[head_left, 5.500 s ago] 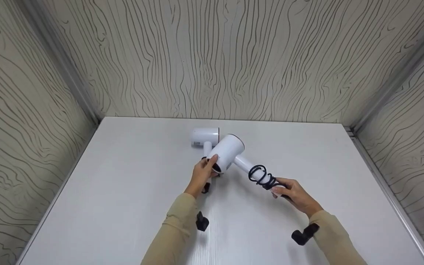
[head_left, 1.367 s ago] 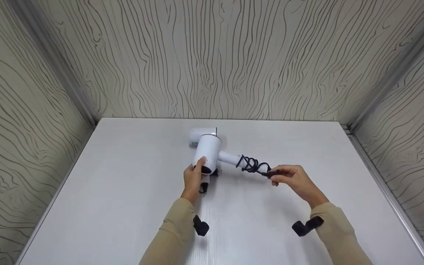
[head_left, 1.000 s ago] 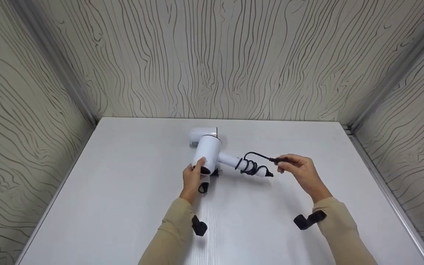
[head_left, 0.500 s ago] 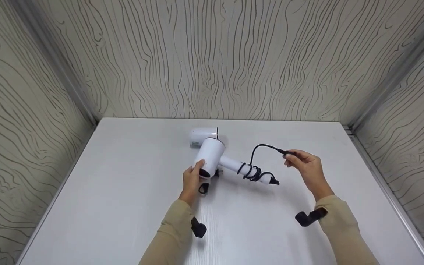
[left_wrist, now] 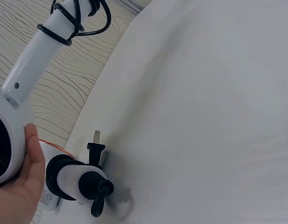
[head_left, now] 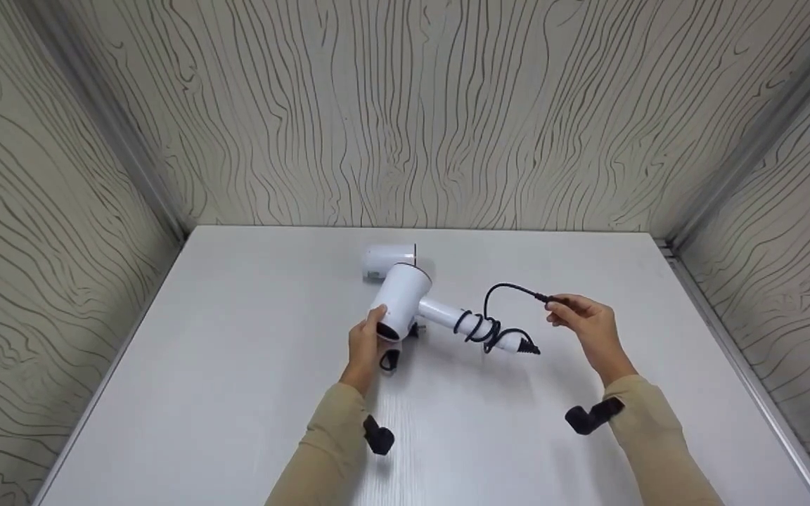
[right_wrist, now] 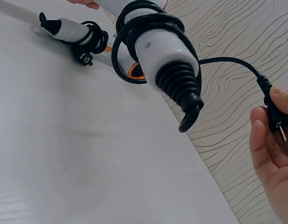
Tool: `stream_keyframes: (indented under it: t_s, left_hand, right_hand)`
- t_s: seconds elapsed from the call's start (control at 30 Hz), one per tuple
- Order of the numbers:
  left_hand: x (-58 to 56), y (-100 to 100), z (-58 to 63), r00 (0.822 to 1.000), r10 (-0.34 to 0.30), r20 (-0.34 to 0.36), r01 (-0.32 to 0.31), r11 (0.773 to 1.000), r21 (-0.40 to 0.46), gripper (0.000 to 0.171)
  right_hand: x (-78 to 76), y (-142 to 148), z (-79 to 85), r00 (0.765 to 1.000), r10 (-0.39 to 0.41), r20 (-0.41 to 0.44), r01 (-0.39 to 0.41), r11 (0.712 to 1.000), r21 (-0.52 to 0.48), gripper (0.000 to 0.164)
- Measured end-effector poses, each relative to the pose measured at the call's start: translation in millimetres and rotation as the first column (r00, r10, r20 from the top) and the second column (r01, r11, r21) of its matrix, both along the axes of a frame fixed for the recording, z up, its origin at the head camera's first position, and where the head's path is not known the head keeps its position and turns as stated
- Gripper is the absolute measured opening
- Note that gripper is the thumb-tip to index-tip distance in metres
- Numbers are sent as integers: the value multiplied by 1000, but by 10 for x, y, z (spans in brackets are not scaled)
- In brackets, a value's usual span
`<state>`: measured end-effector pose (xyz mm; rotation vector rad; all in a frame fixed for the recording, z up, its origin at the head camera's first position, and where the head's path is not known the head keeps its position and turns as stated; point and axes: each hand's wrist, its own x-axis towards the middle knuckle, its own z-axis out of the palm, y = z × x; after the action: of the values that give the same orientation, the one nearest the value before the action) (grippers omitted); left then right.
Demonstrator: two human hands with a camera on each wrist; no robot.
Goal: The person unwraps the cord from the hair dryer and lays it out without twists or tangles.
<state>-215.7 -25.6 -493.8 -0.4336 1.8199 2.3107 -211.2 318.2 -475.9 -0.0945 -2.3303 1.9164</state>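
Note:
A white hair dryer [head_left: 403, 299] is held above the table by my left hand [head_left: 364, 349], which grips its barrel near the dark open end. Its black cord [head_left: 479, 327] is wound in loops round the handle, and one free length arcs off to the right. My right hand [head_left: 589, 329] pinches the plug [right_wrist: 274, 114] at that cord's end, with a metal prong showing in the right wrist view. Beneath and behind lies a second white hair dryer [head_left: 385, 260] on the table, its own cord [right_wrist: 93, 39] wrapped round the handle and its plug [left_wrist: 95, 151] sticking out.
The white table [head_left: 236, 393] carries the second dryer near its middle. Wood-grain panels [head_left: 405, 112] rise at the back and on both sides, with metal corner posts [head_left: 106, 105]. A black bracket [head_left: 379, 436] is strapped at each wrist.
My right hand has gone from the handle's end to the plug and drawn it up and right, freeing a length of cord. The held dryer has shifted slightly left and turned.

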Motion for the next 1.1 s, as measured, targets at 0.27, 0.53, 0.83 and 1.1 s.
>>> stream_keyframes:
  t_s: [0.27, 0.53, 0.83, 1.1]
  left_hand:
    - [-96, 8, -186, 1000, 26, 13, -26, 999, 23, 65]
    - [-101, 17, -192, 999, 33, 14, -33, 998, 47, 65]
    - [-88, 5, -159, 1000, -21, 14, 20, 999, 38, 69]
    - [-108, 12, -125, 999, 7, 35, -10, 996, 89, 68]
  right_hand:
    - [-12, 51, -123, 999, 9, 40, -12, 998, 54, 37]
    - [-8, 98, -215, 994, 8, 105, -23, 990, 140, 42]
    - [-5, 164, -311, 984, -20, 178, -23, 970, 240, 37]
    - [16, 190, -348, 959, -50, 278, -51, 938, 342, 35]
